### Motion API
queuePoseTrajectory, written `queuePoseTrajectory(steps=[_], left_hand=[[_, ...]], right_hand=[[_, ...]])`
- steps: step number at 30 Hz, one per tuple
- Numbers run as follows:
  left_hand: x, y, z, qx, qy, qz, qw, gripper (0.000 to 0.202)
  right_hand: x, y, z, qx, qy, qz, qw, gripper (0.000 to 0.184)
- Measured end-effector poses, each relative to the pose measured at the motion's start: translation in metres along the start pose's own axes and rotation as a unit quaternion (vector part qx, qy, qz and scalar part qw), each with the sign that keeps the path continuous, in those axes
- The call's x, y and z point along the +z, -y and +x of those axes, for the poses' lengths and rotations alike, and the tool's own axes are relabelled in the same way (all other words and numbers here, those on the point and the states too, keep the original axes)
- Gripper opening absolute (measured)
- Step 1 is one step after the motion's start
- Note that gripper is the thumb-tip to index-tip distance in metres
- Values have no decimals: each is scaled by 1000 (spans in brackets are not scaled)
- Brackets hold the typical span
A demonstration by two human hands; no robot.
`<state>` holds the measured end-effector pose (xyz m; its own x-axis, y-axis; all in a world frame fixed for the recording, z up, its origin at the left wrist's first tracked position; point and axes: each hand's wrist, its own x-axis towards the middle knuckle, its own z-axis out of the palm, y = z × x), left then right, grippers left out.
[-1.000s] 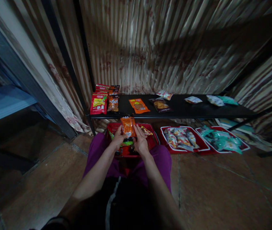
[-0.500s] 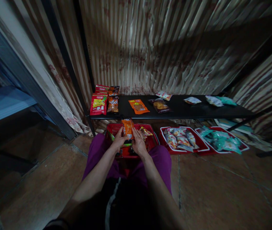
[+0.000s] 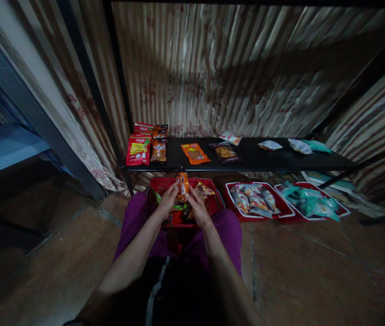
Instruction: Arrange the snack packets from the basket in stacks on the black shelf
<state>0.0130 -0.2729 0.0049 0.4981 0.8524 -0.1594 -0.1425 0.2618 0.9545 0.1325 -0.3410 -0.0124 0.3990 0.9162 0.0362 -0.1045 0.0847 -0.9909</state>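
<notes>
The left hand (image 3: 168, 199) and right hand (image 3: 197, 207) grasp 1 orange bag (image 3: 182, 184) between them, above the basket (image 3: 215, 201) near the shelf (image 3: 249, 158). The step seems to be handling this bag; the next move likely calls for a steady 2-sided grip.

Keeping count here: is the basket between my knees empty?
Not empty: a yellow-and-red packet lies inside the red basket, beyond your right hand. Partly hidden, so how full I cannot tell.

It looks like a small shop or storeroom. Snack packets (image 3: 139, 151) sit on a low black shelf (image 3: 251, 158); more lie in red baskets (image 3: 285, 209) on the tiled floor (image 3: 297, 267).
</notes>
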Motion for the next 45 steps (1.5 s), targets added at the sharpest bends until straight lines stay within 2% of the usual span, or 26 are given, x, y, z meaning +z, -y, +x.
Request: queuePoseTrajectory(steps=[6,11,21,30,34,38,41,45], left_hand=[[1,-5,-2,6,16,32,999,58],[2,-8,-3,37,19,69,997,57],[6,-13,-8,63,4,130,989,47],[9,-11,-4,129,-9,236,963,40],[14,-15,-9,171,-25,325,930,37],[16,-16,-13,207,-20,438,874,42],[18,-14,-16,228,-18,500,835,45],[21,-9,-17,244,-34,523,816,45]], right_hand=[[7,15,-6,-35,37,-11,999,66],[10,25,-11,-36,42,0,998,68],[9,13,-6,-13,-3,79,997,57],[8,13,-8,48,-23,187,981,49],[5,11,-8,70,-46,200,976,39],[3,6,-6,87,-75,226,967,30],[1,1,-4,92,-72,242,963,27],[-2,-6,-2,101,-61,239,964,17]])
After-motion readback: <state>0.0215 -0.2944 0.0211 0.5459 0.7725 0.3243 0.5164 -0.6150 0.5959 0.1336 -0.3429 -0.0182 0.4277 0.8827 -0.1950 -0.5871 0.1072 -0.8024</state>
